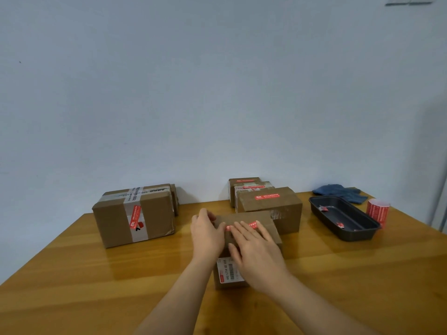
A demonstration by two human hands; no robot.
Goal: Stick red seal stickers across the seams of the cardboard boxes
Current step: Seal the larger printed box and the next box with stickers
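A small cardboard box (268, 220) lies in front of me on the wooden table (72, 274). A red seal sticker (251, 224) runs across its top. My right hand (256, 252) lies flat on the box, fingers spread, fingertips on the sticker. My left hand (205, 230) rests on the box's left end, its thumb touching the sticker's left tip. A white shipping label (226, 273) shows on the box's near side. A roll of red seal stickers (377, 210) stands at the right.
A larger taped box (116, 218) with a red sticker sits at the left. Three stickered boxes (268, 201) are lined up behind the one I touch. A black tray (343, 218) with sticker scraps lies at the right, a blue cloth (338, 192) behind it.
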